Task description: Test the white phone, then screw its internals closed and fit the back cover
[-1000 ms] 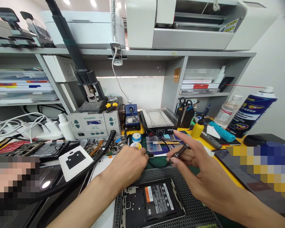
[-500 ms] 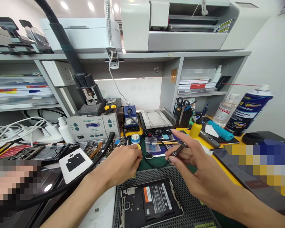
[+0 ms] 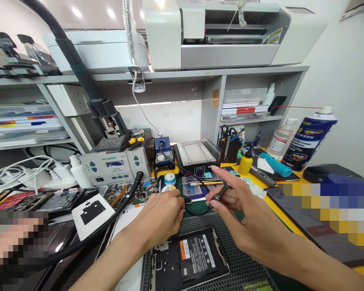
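Note:
My right hand [image 3: 245,210] holds a dark soldering iron [image 3: 223,192] by its handle, thumb below and fingers above. A black cable [image 3: 197,213] loops from it. My left hand [image 3: 166,210] is closed, knuckles up, over the near side of the bench; what its fingers hold, if anything, is hidden. Beside its fingers lies a white-handled brush [image 3: 197,199] with a dark head. Below both hands, an opened phone [image 3: 166,266] with its black battery [image 3: 197,256] exposed lies on a perforated dark mat [image 3: 236,262].
A soldering station [image 3: 164,151] and a flat heating plate [image 3: 197,153] stand at the back. On the left are a hot air station [image 3: 115,165], its black hose [image 3: 109,220] and a tray of small parts. A yellow bottle [image 3: 245,163] and spray can [image 3: 309,139] stand right.
The view has shifted slightly. My left hand has moved a little nearer and right, now covering part of the brush and the phone's upper edge. My right hand keeps its grip on the soldering iron.

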The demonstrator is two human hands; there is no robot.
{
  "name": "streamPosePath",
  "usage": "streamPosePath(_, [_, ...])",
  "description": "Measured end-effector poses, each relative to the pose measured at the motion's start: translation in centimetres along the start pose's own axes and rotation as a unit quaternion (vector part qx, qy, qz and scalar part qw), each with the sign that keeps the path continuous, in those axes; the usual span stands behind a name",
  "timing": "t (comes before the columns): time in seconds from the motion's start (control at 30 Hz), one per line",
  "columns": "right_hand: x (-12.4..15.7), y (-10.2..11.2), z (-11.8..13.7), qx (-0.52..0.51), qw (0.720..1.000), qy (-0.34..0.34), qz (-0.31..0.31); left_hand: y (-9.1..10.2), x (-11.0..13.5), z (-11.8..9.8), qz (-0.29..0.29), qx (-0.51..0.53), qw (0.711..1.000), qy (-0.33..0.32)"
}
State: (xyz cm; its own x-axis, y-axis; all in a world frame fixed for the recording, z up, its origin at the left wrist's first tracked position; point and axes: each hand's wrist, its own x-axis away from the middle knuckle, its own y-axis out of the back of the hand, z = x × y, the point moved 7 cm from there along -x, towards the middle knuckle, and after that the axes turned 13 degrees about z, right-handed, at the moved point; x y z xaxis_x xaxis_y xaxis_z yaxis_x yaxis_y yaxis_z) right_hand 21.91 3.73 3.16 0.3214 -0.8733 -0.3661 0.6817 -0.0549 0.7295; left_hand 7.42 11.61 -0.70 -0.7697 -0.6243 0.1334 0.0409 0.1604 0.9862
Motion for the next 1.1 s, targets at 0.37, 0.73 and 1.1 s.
streamPosePath(0.37, [-0.2,-0.1,-0.2,-0.003,1.0,0.006,0.002,0.4,-0.5,-0.8,-0.012,0.035,0.999,-0.021])
streamPosePath(0.73, [-0.5,0.9,-0.2,-0.128,0.991,-0.005,-0.04,0.8,1.4,1.2,-0.008,0.496,0.866,0.068])
streamPosePath(1.1, [-0.6,1.1,-0.8,-0.249,0.966,-0.03,-0.065,-2.4,1.7,-1.2,0.029,0.791,0.606,0.073])
